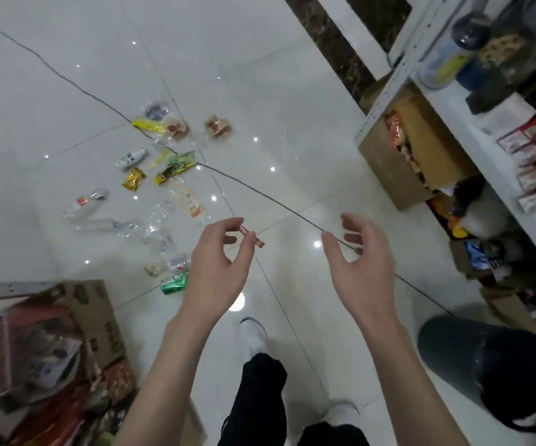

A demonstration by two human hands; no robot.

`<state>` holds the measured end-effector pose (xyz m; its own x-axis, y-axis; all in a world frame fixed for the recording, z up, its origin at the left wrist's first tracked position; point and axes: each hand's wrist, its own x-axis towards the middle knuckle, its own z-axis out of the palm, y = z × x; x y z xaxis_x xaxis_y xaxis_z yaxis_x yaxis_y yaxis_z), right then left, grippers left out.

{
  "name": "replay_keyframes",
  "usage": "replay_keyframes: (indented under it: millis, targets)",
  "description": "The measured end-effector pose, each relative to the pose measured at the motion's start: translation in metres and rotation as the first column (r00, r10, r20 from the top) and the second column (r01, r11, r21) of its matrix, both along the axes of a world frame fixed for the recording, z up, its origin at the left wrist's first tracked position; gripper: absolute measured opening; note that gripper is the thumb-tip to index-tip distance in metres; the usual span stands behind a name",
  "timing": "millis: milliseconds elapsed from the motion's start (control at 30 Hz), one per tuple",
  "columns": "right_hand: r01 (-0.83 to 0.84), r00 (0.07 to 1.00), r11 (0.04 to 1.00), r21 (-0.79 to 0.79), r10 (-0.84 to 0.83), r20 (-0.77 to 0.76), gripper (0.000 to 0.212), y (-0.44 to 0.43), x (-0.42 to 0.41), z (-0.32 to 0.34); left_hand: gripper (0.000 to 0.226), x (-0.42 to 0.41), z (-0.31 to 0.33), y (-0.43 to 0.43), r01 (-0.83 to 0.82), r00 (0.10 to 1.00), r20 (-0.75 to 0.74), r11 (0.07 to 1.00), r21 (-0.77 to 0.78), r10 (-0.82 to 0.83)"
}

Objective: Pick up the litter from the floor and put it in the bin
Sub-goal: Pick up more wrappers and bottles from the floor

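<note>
The left hand point(218, 262) is raised in the middle of the frame, just left of centre. Its thumb and forefinger pinch a small red wrapper point(252, 237), and the other fingers curl loosely beneath. The right hand point(363, 262) is at the same height, right of centre. It holds nothing: the fingers are apart and gently bent, with the palm turned towards the left hand. The two hands are well apart.

The dark round bin point(443, 349) with a black liner is at the lower right edge of the frame, below the right forearm.

More litter is strewn over the glossy white tiled floor point(260, 75) in the left-centre of the frame. A yellow wrapper point(149, 125) and two brown wrappers point(178, 128) point(217, 125) lie farthest up. Below them are a small white bottle point(131, 158), a green and yellow packet point(175, 167) and a gold wrapper point(134, 178). Lower still are a crushed clear plastic bottle point(86, 204) and a clear packet with orange print point(189, 201). A crumpled green can point(175, 283) lies just left of the left wrist.

An open cardboard box point(96, 317) of goods fills the lower left corner. A white metal shelf unit point(385, 101) stocked with packets runs down the right side, with another cardboard box point(382, 156) on the floor beneath it. At the bottom centre are a white shoe point(253, 336) and black trousers point(257, 397).
</note>
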<state>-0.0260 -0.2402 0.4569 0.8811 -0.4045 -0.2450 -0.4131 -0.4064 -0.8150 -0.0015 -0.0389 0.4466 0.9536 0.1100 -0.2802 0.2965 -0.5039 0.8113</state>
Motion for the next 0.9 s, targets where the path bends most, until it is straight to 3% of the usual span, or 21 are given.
replay_keyframes:
  millis: [400,533,900]
  targets:
    - [-0.320,0.947,0.946,0.051,0.320,0.013,0.039,0.155,0.203,-0.022,0.030,0.128,-0.012,0.169,-0.407,0.913,0.004,0.911,0.068,0.407]
    - [-0.429,0.903,0.903,-0.017,0.429,-0.024,0.042,0.172,0.288,-0.050,0.036,0.186,-0.037,0.191,-0.421,0.902,-0.023,0.889,0.179,0.432]
    - [-0.657,0.754,0.731,-0.182,0.637,-0.161,0.049,0.203,0.476,-0.170,0.040,0.337,-0.159,0.225,-0.433,0.863,-0.145,0.857,0.279,0.483]
